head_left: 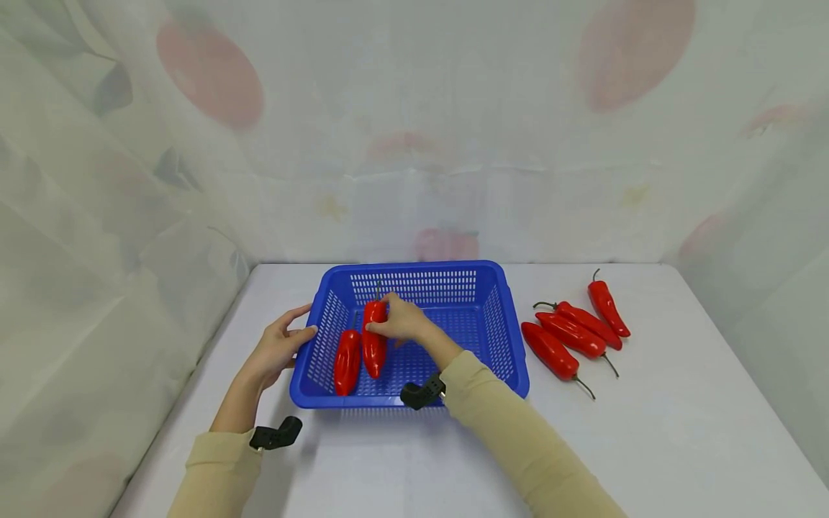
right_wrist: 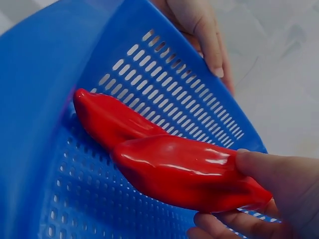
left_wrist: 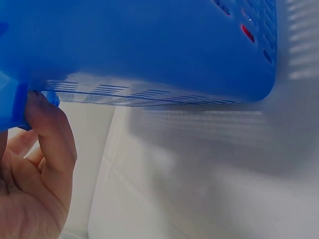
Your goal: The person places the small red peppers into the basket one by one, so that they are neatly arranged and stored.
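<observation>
A blue plastic basket [head_left: 414, 400] with slotted walls stands on the white table. My left hand [head_left: 277, 350] grips its left rim, thumb on top and the other fingers outside; in the left wrist view a fingertip meets the rim. Inside the basket, my right hand [head_left: 404, 320] pinches a glossy red chili pepper [right_wrist: 174, 172] near its stem end, with the thumb on one side and fingers on the other. A second red pepper [head_left: 347, 363] lies just left of it, along the basket's left side. From the right wrist view, the held pepper partly covers the other one.
Right of the basket, several red peppers [head_left: 570, 334] lie on the table with their stems pointing different ways. One more pepper [head_left: 609, 308] sits farther back. A pale patterned sheet [head_left: 414, 144] hangs behind and at both sides of the table.
</observation>
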The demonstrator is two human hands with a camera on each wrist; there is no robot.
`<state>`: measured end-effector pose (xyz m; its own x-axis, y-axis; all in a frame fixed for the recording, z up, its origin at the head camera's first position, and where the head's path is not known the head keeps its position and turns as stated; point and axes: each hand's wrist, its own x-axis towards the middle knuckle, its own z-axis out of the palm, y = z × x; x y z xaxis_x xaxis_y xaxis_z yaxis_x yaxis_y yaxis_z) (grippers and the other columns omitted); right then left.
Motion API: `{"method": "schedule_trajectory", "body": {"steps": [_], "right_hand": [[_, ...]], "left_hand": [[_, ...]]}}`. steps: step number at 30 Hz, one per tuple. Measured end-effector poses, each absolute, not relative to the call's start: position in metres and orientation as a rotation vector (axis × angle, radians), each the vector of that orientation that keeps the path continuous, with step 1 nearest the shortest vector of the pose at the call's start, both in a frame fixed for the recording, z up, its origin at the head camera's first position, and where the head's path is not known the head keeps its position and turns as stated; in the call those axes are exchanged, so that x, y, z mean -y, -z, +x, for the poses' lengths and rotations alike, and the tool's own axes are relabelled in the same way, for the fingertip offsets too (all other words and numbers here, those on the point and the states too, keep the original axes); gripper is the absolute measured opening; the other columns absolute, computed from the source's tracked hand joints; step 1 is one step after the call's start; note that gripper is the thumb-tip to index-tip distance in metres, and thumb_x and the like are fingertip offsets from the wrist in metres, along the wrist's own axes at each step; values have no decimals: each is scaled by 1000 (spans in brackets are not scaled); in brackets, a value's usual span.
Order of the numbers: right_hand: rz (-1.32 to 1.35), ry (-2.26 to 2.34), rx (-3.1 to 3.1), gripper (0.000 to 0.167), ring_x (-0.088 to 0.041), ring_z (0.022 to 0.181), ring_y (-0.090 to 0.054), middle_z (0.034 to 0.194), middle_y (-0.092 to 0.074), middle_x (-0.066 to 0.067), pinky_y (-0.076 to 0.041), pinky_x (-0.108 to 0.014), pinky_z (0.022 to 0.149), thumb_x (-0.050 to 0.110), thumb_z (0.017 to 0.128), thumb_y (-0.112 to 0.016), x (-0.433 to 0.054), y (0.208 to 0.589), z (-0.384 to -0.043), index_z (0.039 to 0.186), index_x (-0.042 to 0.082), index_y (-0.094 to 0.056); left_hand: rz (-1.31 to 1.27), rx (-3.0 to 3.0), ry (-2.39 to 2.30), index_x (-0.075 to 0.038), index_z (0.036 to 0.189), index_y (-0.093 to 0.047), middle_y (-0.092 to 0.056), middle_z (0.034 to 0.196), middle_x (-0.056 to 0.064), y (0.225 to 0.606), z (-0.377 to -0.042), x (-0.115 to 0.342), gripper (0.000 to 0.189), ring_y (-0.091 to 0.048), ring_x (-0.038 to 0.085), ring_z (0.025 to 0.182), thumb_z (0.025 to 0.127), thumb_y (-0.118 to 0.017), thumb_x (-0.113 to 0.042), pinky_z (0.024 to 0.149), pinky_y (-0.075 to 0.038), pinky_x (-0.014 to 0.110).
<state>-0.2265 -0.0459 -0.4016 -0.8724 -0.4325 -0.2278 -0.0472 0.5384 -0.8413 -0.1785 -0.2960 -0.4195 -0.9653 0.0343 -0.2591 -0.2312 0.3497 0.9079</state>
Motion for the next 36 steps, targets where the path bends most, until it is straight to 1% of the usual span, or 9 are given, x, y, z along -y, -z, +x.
{"method": "schedule_trajectory", "body": {"steps": [5,11,15,19,26,31,36], "right_hand": [[-351,1251,-2329,58,-31,83,-65,109,-57,-19,-56,-43,66,23,83,-68,50,406,-226,129,3,-38],[-312,1254,-2261,59,-29,84,-64,113,-55,-20,-56,-42,69,22,84,-67,53,411,-225,130,3,-36],[-303,1276,-2216,58,-30,83,-65,113,-54,-22,-56,-43,70,19,85,-66,54,414,-226,129,2,-34],[-290,1270,-2178,57,-31,82,-65,110,-54,-20,-56,-42,71,17,84,-66,55,416,-229,128,1,-34],[-278,1217,-2144,57,-35,85,-64,105,-56,-19,-56,-41,71,14,84,-66,52,421,-234,128,-3,-34],[-289,1168,-2136,50,-35,85,-65,100,-58,-17,-57,-39,67,16,85,-65,50,424,-235,123,-3,-40],[-267,1170,-2113,44,-34,84,-65,96,-56,-14,-57,-40,69,18,86,-64,51,428,-236,118,-1,-41]], "left_hand": [[-175,-2380,-1661,-23,146,-23,-55,121,28,420,-178,297,62,-68,28,83,93,-54,-31,68,-56,45],[-175,-2395,-1648,-22,146,-25,-56,118,28,419,-178,297,63,-68,27,83,92,-56,-33,68,-56,45],[-173,-2394,-1653,-22,146,-25,-57,118,28,419,-177,297,63,-68,28,83,92,-56,-33,68,-56,45],[-171,-2390,-1660,-22,145,-26,-56,118,28,418,-177,297,63,-68,28,83,91,-56,-33,68,-56,45],[-170,-2391,-1659,-22,145,-26,-57,118,28,418,-177,296,63,-68,28,83,91,-56,-33,68,-56,45],[-166,-2396,-1655,-22,145,-25,-56,118,28,419,-177,296,63,-68,28,83,92,-56,-33,68,-56,45],[-168,-2399,-1658,-22,145,-26,-56,120,28,420,-178,296,63,-68,28,83,91,-56,-33,68,-56,45]]}}
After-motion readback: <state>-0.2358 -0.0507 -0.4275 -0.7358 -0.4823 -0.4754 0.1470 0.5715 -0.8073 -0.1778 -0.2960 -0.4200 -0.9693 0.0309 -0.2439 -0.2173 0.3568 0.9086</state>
